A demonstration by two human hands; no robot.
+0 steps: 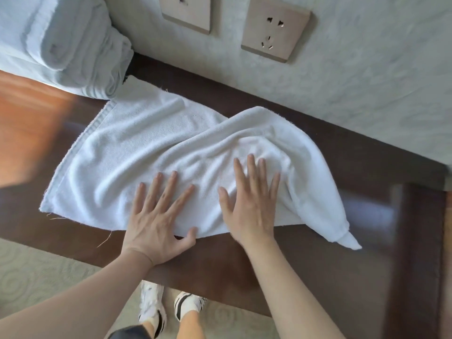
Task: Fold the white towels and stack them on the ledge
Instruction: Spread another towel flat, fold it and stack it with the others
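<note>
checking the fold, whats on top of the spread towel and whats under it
Left hand and right hand press flat on the towel. Under it, the dark ledge; anything beneath the cloth is hidden.

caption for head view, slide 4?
Both hands, left and right, press flat on a rumpled white towel on the dark ledge.

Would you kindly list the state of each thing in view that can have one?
White terry towel: spread on the dark wooden ledge, wrinkled, right end bunched and hanging over the front edge.
Stack of white towels: folded, piled at the ledge's left end.
Left hand: flat, fingers spread, pressing the towel.
Right hand: flat, pressing the towel.
Beige wall socket: nothing plugged in.
</note>
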